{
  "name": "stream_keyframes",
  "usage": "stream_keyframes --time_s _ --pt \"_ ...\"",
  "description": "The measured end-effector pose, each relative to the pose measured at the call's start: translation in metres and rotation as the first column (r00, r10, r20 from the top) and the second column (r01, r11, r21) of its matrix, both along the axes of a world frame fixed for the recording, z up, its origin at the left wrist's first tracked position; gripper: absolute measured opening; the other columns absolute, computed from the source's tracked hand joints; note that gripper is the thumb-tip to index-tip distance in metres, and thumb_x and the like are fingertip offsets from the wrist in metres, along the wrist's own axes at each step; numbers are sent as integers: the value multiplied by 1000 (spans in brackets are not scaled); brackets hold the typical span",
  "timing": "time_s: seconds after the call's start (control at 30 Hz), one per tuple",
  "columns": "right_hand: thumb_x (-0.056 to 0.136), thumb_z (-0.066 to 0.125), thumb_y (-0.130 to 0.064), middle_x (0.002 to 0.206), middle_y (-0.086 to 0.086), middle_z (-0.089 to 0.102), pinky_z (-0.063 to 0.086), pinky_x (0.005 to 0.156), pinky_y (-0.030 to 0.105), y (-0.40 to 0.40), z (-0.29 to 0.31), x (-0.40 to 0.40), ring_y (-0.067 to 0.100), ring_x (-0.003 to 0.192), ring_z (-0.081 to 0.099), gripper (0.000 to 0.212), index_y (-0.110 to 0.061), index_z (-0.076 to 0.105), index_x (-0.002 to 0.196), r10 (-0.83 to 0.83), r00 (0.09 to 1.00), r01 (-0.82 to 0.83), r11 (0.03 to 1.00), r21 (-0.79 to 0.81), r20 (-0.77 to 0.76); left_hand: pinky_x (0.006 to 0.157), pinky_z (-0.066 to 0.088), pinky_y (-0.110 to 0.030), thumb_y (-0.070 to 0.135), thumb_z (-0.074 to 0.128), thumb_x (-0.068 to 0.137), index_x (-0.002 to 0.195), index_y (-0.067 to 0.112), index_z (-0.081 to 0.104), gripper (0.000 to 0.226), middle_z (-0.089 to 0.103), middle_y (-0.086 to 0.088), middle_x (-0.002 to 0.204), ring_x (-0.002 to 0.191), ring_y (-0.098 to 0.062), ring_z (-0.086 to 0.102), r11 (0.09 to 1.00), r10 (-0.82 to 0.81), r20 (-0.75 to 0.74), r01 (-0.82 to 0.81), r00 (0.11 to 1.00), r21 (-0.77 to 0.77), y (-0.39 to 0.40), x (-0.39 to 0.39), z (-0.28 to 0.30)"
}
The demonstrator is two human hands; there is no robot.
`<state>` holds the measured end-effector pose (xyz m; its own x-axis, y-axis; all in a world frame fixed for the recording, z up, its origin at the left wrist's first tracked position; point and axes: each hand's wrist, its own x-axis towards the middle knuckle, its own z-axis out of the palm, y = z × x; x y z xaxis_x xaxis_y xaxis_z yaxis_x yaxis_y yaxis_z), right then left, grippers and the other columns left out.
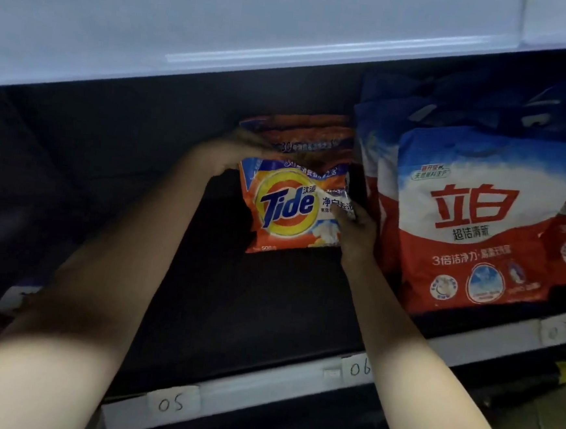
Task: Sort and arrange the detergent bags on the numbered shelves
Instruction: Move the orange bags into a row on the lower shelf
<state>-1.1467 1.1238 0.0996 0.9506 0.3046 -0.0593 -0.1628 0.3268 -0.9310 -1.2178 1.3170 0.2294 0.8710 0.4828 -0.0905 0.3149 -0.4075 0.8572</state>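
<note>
Both hands are closing on the front Tide bag (290,208): the left hand (225,157) is pinching its top corner and the right hand (356,233) is gripping its lower right side, standing it up deep on the shelf (234,298) above the 06 label (359,367), in front of another orange bag (301,134). Being soft, it is likely slumping forward once released. The tall red-and-white bags (470,222) are standing just beside the right hand, so a careless withdrawal risks toppling them.
</note>
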Motion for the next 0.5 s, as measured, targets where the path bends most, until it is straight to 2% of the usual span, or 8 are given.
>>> stream_keyframes --time_s 0.07,0.1,0.2,0.3,0.37,0.43,0.5 --pt "87 61 -3 105 19 66 56 61 20 1 0 2 14 75 64 26 0 62 114 -19 1000 19 1000 -10 10 55 51 -17 15 62 90 84 20 60 8 69 11 62 55 1 64 997 -26 84 32 996 -71 -4 7 3" --pt "87 61 -3 104 18 66 55 62 20 1 0 3 12 75 64 26 0 62 113 -28 1000 28 1000 -12 13 49 49 -14 11 60 90 82 17 59 10 67 12 55 50 1 63 995 -16 140 29 990 -97 -7 10 2" --pt "88 61 -5 101 13 67 55 62 18 4 -5 6 6 72 65 23 -1 64 111 -69 995 72 996 -48 67 45 48 -13 10 60 90 80 16 58 12 65 13 49 46 1 62 980 72 222 -28 972 -196 -12 18 -6" --pt "90 60 -10 105 14 68 52 64 12 6 -10 4 7 79 64 23 -3 64 111 -110 979 135 980 -145 169 51 51 -15 12 62 90 87 15 61 4 66 9 55 50 -1 63 964 144 256 -77 956 -253 -12 19 -18" --pt "91 60 -14 107 13 68 45 61 5 6 -12 0 11 86 62 25 -2 63 113 -137 958 199 950 -240 252 54 50 -13 10 61 90 91 11 64 3 65 9 66 52 2 61 973 155 286 -96 946 -210 -11 17 -24" --pt "92 59 -20 109 13 67 44 68 13 7 -13 -3 19 97 62 29 -2 61 115 -136 936 252 902 -352 324 54 47 -9 13 60 91 100 5 65 13 62 6 77 57 4 59 984 172 280 -148 945 -103 -12 13 -30" --pt "93 57 -24 112 11 65 42 78 21 7 -15 -6 22 104 60 33 -4 59 119 -127 923 286 857 -429 363 63 47 -14 20 60 92 111 8 64 23 64 0 92 74 -5 59 979 182 266 -201 947 44 -11 10 -35"
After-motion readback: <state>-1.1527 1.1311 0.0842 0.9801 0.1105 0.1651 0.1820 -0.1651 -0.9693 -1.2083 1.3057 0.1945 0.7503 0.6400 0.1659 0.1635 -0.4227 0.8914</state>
